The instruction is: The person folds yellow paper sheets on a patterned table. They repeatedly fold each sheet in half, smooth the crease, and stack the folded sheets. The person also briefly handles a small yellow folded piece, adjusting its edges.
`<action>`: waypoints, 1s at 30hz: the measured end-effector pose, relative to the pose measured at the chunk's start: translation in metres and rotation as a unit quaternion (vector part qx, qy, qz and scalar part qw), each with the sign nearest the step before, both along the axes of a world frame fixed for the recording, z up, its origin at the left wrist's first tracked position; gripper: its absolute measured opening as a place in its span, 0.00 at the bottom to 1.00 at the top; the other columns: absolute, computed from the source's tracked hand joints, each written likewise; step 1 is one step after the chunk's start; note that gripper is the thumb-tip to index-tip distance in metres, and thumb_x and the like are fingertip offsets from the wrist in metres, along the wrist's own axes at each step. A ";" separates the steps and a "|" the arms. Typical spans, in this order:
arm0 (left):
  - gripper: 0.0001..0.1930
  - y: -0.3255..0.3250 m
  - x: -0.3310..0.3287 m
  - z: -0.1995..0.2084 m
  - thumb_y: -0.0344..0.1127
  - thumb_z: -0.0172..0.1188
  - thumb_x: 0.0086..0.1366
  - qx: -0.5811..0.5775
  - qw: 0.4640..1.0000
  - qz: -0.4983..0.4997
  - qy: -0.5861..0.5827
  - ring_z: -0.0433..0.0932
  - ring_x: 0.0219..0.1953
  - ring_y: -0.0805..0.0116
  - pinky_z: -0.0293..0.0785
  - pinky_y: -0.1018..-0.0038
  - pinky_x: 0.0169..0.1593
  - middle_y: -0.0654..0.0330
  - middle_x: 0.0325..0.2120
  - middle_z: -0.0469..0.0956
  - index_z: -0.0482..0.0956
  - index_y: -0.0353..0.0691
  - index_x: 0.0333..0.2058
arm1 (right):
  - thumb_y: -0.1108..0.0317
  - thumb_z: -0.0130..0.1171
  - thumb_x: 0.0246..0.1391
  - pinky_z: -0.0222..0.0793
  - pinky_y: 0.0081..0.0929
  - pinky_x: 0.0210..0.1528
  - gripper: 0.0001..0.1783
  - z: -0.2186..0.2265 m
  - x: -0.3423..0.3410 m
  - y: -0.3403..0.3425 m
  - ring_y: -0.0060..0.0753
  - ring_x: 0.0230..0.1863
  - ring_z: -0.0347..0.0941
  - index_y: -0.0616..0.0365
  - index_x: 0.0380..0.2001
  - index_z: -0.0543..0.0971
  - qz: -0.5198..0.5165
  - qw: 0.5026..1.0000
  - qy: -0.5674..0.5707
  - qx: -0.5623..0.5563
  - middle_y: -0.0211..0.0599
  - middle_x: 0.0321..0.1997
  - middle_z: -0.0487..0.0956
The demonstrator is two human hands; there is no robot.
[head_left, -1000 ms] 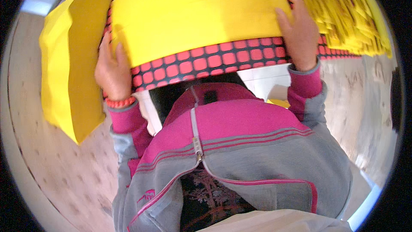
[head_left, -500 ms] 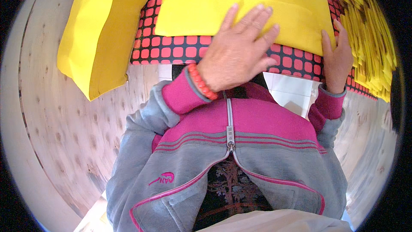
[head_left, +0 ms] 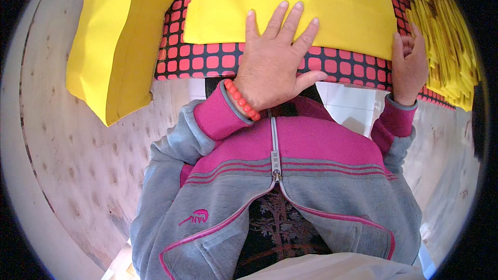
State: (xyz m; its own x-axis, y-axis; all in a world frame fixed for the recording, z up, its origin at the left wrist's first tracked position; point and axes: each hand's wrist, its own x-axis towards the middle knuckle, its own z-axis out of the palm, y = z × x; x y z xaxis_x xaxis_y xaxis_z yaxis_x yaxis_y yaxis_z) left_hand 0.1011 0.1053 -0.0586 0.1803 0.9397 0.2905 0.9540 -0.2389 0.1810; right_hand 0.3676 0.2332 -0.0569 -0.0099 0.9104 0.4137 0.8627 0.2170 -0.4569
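A folded piece of yellow fabric (head_left: pixel 332 8) lies flat on a table covered with a red-and-black checked cloth (head_left: pixel 212 62). Spread fingers of my left hand (head_left: pixel 272 54) rest on the fabric's near band, with the palm over the table's front edge; a red bead bracelet (head_left: pixel 241 98) circles that wrist. At the fabric's right corner is my right hand (head_left: pixel 410 65), standing on edge with its thumb and fingers apart and loosely bent. Nothing shows between them.
A large yellow fabric piece (head_left: pixel 111 46) hangs over the table's left edge. Along the right side, a thick pile of folded yellow pieces (head_left: pixel 446 46) drapes over the edge. Pale, marked flooring (head_left: pixel 93 171) shows beside the table.
My left hand has shifted slightly left and its fingers have turned more straight ahead. My right hand's fingers have bent a little more beside the fabric's corner.
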 end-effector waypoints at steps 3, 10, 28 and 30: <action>0.45 -0.001 0.001 -0.001 0.68 0.60 0.60 0.004 1.000 0.006 0.007 0.56 0.73 0.43 0.50 0.31 0.67 0.46 0.71 0.58 0.66 0.48 0.69 | 0.65 0.65 0.60 0.76 0.32 0.50 0.23 0.009 -0.022 -0.012 0.40 0.46 0.82 0.58 0.57 0.78 0.096 0.947 0.012 0.306 0.42 0.46 0.84; 0.48 0.005 0.001 -0.006 0.69 0.55 0.59 0.007 0.995 -0.007 0.100 0.52 0.75 0.44 0.49 0.28 0.66 0.47 0.73 0.55 0.62 0.48 0.72 | 0.52 0.71 0.47 0.62 0.48 0.69 0.43 -0.014 -0.100 -0.090 0.56 0.68 0.67 0.63 0.63 0.72 0.474 0.872 0.082 0.091 0.54 0.68 0.70; 0.56 -0.033 -0.051 0.005 0.67 0.65 0.56 -0.034 0.995 0.055 0.070 0.49 0.76 0.44 0.43 0.40 0.72 0.44 0.74 0.51 0.55 0.40 0.73 | 0.35 0.63 0.52 0.51 0.51 0.73 0.49 -0.019 -0.042 -0.075 0.49 0.72 0.63 0.67 0.63 0.71 0.231 0.960 -0.132 0.084 0.53 0.71 0.69; 0.54 -0.042 -0.068 0.004 0.67 0.63 0.58 -0.031 0.994 0.088 0.060 0.48 0.77 0.46 0.42 0.41 0.73 0.44 0.74 0.51 0.54 0.40 0.74 | 0.35 0.63 0.52 0.51 0.51 0.73 0.49 -0.019 -0.025 -0.074 0.48 0.73 0.63 0.66 0.63 0.71 0.197 0.966 -0.142 0.084 0.53 0.71 0.68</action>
State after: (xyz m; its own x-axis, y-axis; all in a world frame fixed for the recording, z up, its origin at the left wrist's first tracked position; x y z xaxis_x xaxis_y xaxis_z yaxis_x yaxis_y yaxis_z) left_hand 0.0334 0.0637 -0.0546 0.0415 0.9750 0.2182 0.9956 -0.0587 0.0729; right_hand 0.3422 0.1596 -0.0763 -0.4766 0.7333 0.4850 0.7835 0.6045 -0.1440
